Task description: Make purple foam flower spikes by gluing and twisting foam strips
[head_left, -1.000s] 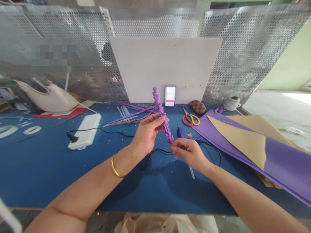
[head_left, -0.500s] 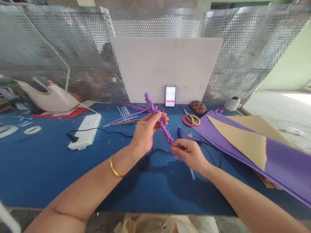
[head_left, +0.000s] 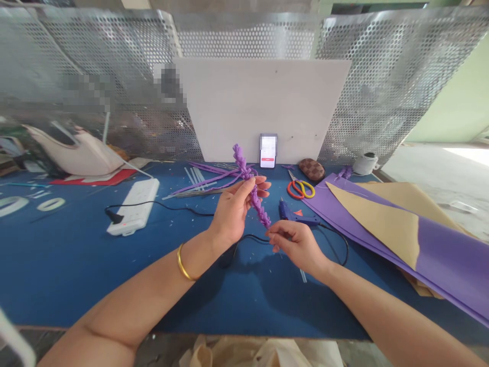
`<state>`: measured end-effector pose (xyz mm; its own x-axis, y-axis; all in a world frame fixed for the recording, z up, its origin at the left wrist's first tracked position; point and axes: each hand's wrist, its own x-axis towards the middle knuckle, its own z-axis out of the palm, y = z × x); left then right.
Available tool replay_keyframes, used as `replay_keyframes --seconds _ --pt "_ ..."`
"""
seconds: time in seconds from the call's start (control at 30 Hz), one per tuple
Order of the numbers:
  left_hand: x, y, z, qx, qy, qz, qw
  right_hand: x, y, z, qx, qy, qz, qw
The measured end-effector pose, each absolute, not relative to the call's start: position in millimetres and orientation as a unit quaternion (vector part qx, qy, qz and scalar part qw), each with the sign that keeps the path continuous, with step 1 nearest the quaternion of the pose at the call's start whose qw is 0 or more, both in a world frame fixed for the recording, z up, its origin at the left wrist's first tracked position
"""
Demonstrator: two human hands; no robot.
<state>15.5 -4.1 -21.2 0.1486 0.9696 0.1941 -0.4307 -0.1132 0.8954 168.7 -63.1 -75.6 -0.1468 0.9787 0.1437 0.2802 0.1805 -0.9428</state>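
A purple foam flower spike (head_left: 244, 168) slants from upper left to lower right above the blue table (head_left: 57, 260). My left hand (head_left: 234, 211) pinches the spike near its middle between thumb and fingertips. My right hand (head_left: 296, 244) pinches the spike's lower end, where a thin stem runs under the fingers. A blue glue gun (head_left: 296, 214) lies on the table just behind my right hand, its black cord (head_left: 340, 244) looping around it.
Red-and-yellow scissors (head_left: 301, 187), a phone (head_left: 268, 151) leaning on a white board (head_left: 263, 104), and a brown pouch (head_left: 310, 168) sit at the back. Purple and tan foam sheets (head_left: 412, 229) cover the right. A white power strip (head_left: 133, 206) and loose purple strips (head_left: 208, 178) lie left.
The spike tilted left and dropped, then rose a little. My left fingers shifted along it, and both hands moved slightly right.
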Motion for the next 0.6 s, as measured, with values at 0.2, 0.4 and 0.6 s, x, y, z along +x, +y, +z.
replay_keyframes --seconds 0.2,0.4,0.6 --pt "7 7 -16 0.423 0.252 0.576 0.652 174 -59 -71 -0.459 -0.587 0.500 0.442" --pt "-1 13 -9 0.422 0.288 0.606 0.610 175 -57 -69 -0.434 -0.555 0.573 0.420" --pt "-6 19 -7 0.392 0.310 0.645 0.578 177 -56 -71 -0.451 -0.558 0.578 0.389"
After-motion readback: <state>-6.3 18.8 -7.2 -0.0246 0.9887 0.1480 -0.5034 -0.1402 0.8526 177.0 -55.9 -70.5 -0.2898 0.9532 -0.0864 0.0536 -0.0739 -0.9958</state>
